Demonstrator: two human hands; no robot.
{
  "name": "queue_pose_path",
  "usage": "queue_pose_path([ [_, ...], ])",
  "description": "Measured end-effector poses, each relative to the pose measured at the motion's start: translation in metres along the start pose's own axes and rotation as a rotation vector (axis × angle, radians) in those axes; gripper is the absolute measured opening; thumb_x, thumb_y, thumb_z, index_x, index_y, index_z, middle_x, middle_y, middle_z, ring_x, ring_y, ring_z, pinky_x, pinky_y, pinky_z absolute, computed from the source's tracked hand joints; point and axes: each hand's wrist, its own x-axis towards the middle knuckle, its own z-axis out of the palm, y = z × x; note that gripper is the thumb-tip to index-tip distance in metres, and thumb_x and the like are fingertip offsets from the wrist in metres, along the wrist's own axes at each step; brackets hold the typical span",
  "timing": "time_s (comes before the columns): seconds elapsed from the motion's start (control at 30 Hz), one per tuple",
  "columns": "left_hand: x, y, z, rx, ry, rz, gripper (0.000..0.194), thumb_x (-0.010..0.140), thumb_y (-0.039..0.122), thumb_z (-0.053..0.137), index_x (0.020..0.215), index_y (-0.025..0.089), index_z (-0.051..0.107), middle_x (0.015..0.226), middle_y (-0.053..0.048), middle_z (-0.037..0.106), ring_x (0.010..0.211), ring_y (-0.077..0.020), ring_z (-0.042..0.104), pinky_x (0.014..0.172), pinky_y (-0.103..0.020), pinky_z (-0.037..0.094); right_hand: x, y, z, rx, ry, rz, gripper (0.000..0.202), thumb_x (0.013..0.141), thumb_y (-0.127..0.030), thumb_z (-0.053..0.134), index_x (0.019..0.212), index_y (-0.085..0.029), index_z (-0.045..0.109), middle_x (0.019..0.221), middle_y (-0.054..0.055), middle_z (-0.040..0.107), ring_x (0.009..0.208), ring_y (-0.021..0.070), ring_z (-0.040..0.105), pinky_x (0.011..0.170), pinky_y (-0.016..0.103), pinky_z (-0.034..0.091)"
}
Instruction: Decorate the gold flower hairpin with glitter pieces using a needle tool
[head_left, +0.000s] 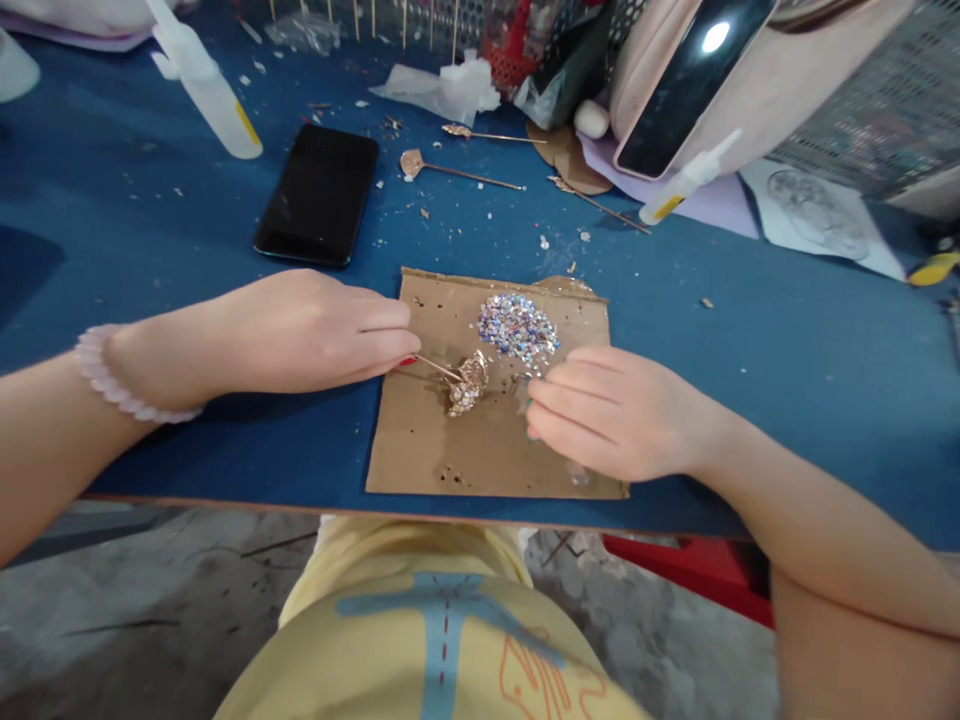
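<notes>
My left hand, a pale bead bracelet at its wrist, pinches the thin stem of a gold ornament. The ornament's leaf-like head, set with small shiny stones, is over a cardboard sheet. A pile of glittering blue, pink and silver stones lies on the upper part of the cardboard. My right hand is just below and right of the pile, its fingers curled together near the ornament. What its fingertips hold, if anything, is too small to make out.
A black phone lies at the back left on the blue table. Glue bottles are at the back left and right. Gold stick ornaments lie behind the cardboard. Another phone leans on a pink bag. Scraps and plastic lie at the back.
</notes>
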Motion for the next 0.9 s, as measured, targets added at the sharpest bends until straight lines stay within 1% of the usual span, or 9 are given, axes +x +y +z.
queue_pose_path([
  [0.03,0.000,0.000,0.000,0.005,0.003,0.000,0.035,0.105,0.024,0.037,0.089,0.020,0.068,0.079,-0.003,0.065,0.063,-0.0134,0.059,0.049,-0.024,0.044,0.001,-0.003,-0.001,-0.042,-0.016,-0.027,0.017,0.102,-0.011,0.056,0.091,-0.016,0.068,0.082,0.006,0.073,0.078,0.0176,0.063,0.069,0.033,0.052],
  [0.13,0.000,0.001,0.001,0.001,0.028,0.001,0.037,0.106,0.024,0.035,0.088,0.021,0.067,0.078,-0.003,0.065,0.062,-0.0132,0.058,0.048,-0.024,0.042,0.005,-0.012,-0.005,-0.144,-0.041,-0.089,0.014,0.100,-0.014,0.060,0.092,-0.014,0.070,0.083,0.007,0.074,0.076,0.0173,0.062,0.067,0.033,0.050],
  [0.27,0.000,0.001,0.001,0.056,0.054,0.054,0.039,0.107,0.022,0.032,0.088,0.020,0.066,0.078,-0.003,0.066,0.061,-0.0147,0.058,0.047,-0.027,0.040,0.009,-0.019,-0.009,-0.213,-0.073,-0.138,0.017,0.102,-0.021,0.061,0.089,-0.018,0.072,0.081,0.004,0.074,0.074,0.0166,0.061,0.065,0.032,0.049],
  [0.4,-0.001,0.000,0.001,0.131,0.044,0.087,0.041,0.108,0.022,0.029,0.091,0.019,0.066,0.080,-0.003,0.067,0.063,-0.0151,0.059,0.048,-0.028,0.041,0.011,-0.021,-0.012,-0.212,-0.078,-0.133,0.017,0.102,-0.022,0.060,0.090,-0.018,0.072,0.081,0.003,0.074,0.076,0.0172,0.062,0.065,0.032,0.048],
  [0.5,-0.001,0.000,0.001,0.134,0.045,0.089,0.041,0.109,0.022,0.028,0.091,0.019,0.065,0.080,-0.004,0.066,0.064,-0.0154,0.059,0.048,-0.029,0.040,0.009,-0.020,-0.012,-0.197,-0.080,-0.112,0.018,0.102,-0.021,0.060,0.090,-0.017,0.071,0.080,0.004,0.074,0.075,0.0173,0.061,0.066,0.033,0.047],
  [0.57,-0.001,0.001,0.001,0.124,0.052,0.088,0.042,0.109,0.023,0.027,0.090,0.019,0.065,0.079,-0.004,0.065,0.063,-0.0156,0.059,0.048,-0.029,0.039,0.008,-0.018,-0.011,-0.200,-0.105,-0.096,0.018,0.103,-0.019,0.058,0.089,-0.017,0.070,0.080,0.004,0.073,0.073,0.0167,0.058,0.067,0.034,0.046],
  [0.7,-0.001,0.001,0.002,0.071,0.015,0.036,0.045,0.109,0.025,0.025,0.089,0.020,0.066,0.080,-0.003,0.065,0.064,-0.0145,0.059,0.050,-0.026,0.040,0.008,-0.020,-0.011,-0.191,-0.146,-0.108,0.016,0.103,-0.016,0.057,0.092,-0.014,0.069,0.080,0.006,0.073,0.072,0.0163,0.058,0.067,0.034,0.044],
  [0.8,-0.002,0.001,0.002,0.023,0.007,0.004,0.044,0.109,0.026,0.028,0.089,0.020,0.066,0.080,-0.003,0.064,0.065,-0.0138,0.058,0.051,-0.024,0.040,0.009,-0.022,-0.012,-0.192,-0.141,-0.114,0.015,0.103,-0.018,0.058,0.093,-0.014,0.068,0.080,0.005,0.073,0.073,0.0165,0.059,0.066,0.033,0.044],
  [0.9,-0.002,0.001,0.002,-0.031,-0.003,-0.023,0.039,0.108,0.027,0.032,0.090,0.021,0.067,0.082,-0.003,0.064,0.066,-0.0139,0.058,0.053,-0.023,0.042,0.008,-0.019,-0.012,-0.169,-0.117,-0.081,0.016,0.103,-0.016,0.057,0.092,-0.015,0.069,0.080,0.004,0.073,0.073,0.0161,0.059,0.066,0.033,0.045],
])
